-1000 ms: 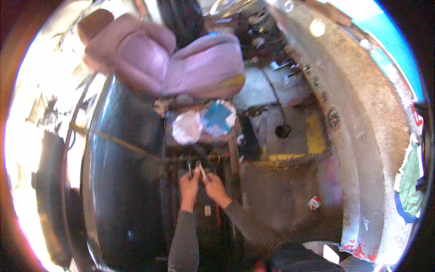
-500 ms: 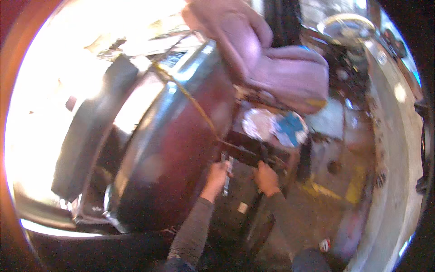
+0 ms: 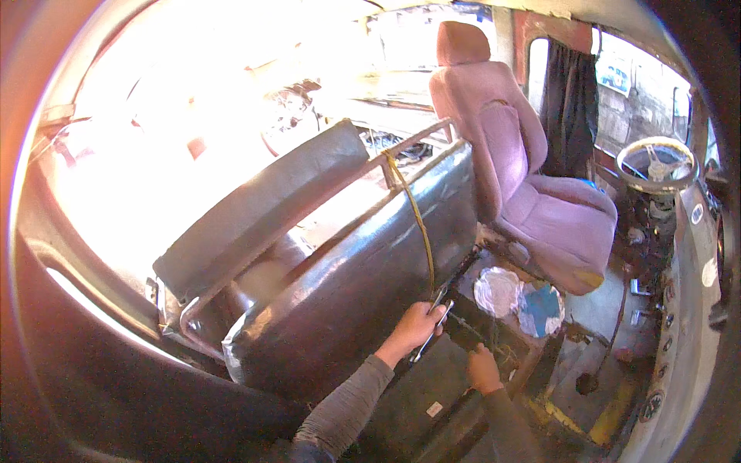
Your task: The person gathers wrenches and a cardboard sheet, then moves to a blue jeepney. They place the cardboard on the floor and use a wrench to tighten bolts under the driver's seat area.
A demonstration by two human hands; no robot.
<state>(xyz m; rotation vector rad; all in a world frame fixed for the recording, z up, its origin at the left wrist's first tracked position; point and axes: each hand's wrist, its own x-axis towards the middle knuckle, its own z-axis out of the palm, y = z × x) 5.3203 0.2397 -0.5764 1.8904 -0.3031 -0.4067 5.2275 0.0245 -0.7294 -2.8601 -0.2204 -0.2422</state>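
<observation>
My left hand (image 3: pixel 417 330) is closed around a slim silver wrench (image 3: pixel 434 332) that slants down past its fingers. A second thin metal end, perhaps another tool, pokes up beside it. My right hand (image 3: pixel 484 370) is curled at the edge of a dark flat panel (image 3: pixel 421 386) low between the seats; whatever its fingers grip is hidden. Just beyond both hands is an opening with dark parts and wires, too shadowed to make out. A yellow strap (image 3: pixel 421 231) hangs down the black padded seat back (image 3: pixel 363 270) towards my left hand.
A pink driver's seat (image 3: pixel 532 201) stands ahead, with the steering wheel (image 3: pixel 656 166) and dashboard (image 3: pixel 683 285) at the right. Round bundles of white (image 3: pixel 495 292) and blue-and-white cloth (image 3: pixel 542 309) lie beside that seat's base. A grey padded bench (image 3: pixel 262 216) is at left.
The view has swung left and up, so the cab appears lower and further right. My left hand keeps the wrench; my right hand stays curled near the panel edge.
</observation>
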